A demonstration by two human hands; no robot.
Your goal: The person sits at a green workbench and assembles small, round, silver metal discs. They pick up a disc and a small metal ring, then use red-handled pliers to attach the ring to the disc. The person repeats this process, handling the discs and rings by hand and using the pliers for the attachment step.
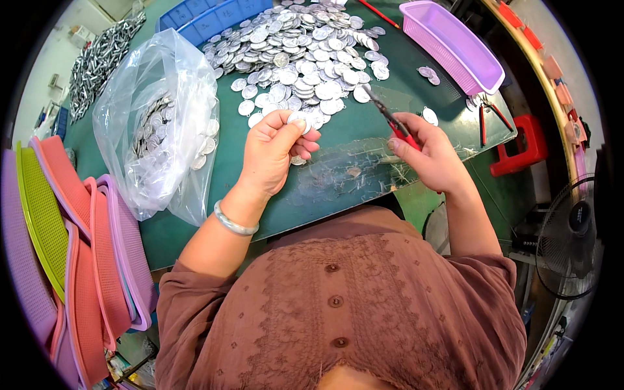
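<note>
Between thumb and fingers, my left hand [276, 146] pinches a round silver medallion [299, 123] in front of a big heap of similar medallions [305, 58]. My right hand [429, 151] grips red-handled pliers [392, 121], whose dark jaws point up and left toward the heap. The pliers and the held medallion are apart. A single loose medallion [429, 116] lies just beyond my right hand. To the left of my left hand stands a clear plastic bag [195, 71] with more medallions inside.
A purple basket [455, 49] and a second red-handled tool [487, 120] lie at the right of the green table [312, 188]. Behind the bag are a blue bin [214, 16] and a pile of metal parts [101, 62]. Stacked baskets [78, 260] stand left, a fan [572, 234] right.
</note>
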